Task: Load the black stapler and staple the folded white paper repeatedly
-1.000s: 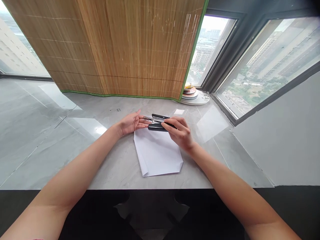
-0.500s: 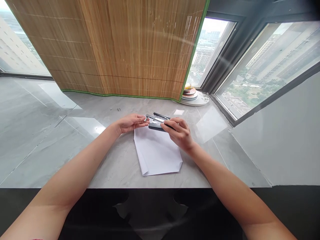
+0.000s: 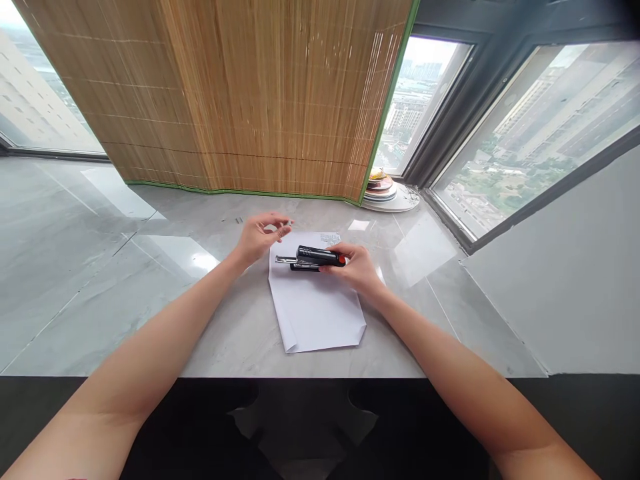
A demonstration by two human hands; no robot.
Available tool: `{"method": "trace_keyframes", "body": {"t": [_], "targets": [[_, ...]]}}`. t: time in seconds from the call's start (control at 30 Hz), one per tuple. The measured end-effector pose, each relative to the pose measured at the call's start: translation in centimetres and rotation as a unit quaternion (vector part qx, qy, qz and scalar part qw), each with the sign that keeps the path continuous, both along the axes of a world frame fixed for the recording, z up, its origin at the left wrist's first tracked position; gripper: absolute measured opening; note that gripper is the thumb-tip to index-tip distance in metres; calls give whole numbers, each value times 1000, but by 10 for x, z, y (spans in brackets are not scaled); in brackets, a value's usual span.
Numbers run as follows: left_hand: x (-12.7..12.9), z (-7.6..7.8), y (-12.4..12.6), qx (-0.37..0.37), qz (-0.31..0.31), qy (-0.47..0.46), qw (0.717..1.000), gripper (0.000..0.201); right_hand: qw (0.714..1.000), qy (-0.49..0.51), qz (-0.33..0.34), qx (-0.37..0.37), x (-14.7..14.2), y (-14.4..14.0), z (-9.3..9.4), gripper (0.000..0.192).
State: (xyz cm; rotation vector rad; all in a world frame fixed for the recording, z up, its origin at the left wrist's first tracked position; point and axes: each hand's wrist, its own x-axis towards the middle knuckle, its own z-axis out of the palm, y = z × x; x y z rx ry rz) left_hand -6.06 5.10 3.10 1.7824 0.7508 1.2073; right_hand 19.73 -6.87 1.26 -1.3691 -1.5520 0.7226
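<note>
my right hand [image 3: 361, 270]: fingers clamped on one stapler [image 3: 320, 256], glossy black plastic, red spot at rear, bright metal rail jutting leftward; splayed wider half a second ago, now over the paper's far half. my left hand [image 3: 257, 239]: withdrawn from the rail, thumb and forefinger curled close; whether they pinch anything, i cannot tell. paper [image 3: 320, 313]: white, left edge and near corners folded, short of the counter's [image 3: 225, 343] near edge. plates [image 3: 397, 201]: stacked, far right corner.
</note>
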Motion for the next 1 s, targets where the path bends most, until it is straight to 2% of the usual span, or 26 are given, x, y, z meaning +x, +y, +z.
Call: {"method": "trace_keyframes", "body": {"t": [0.07,0.13,0.23,0.3,0.37,0.43,0.6,0.7,0.8,0.87,0.9,0.97,1.0], "targets": [[7,0,-7,120,2,69,990,34,1000,-10,7,2,1,3,-5,28],[12,0,-13,203,4,105,973,29,1000,-21,8,-1,3,6,-9,28],[16,1,-21,253,11,127,959,24,999,-51,11,1,5,7,-9,29],[16,5,-26,230,17,142,963,21,994,-86,1,64,4,6,-3,30],[15,11,-32,176,19,162,971,20,982,-99,-19,157,2,2,6,28],[13,18,-38,113,17,171,979,19,974,-81,-15,212,-1,-3,15,22],[15,20,-50,-2,-30,148,989,22,968,-82,103,212,-3,-14,25,24],[18,17,-55,-12,-43,149,988,20,964,-84,122,221,-5,-16,25,27],[16,22,-52,6,-53,159,986,21,964,-60,114,233,-4,-13,24,25],[6,27,-40,44,-22,172,984,26,968,-58,74,231,4,-6,22,23],[-3,28,-30,67,19,181,981,28,971,-71,39,226,12,-1,20,23],[-25,25,-6,97,159,207,960,24,971,-130,-44,197,34,12,11,26],[-37,21,7,97,221,238,941,27,967,-173,-83,170,48,19,6,28]]}}
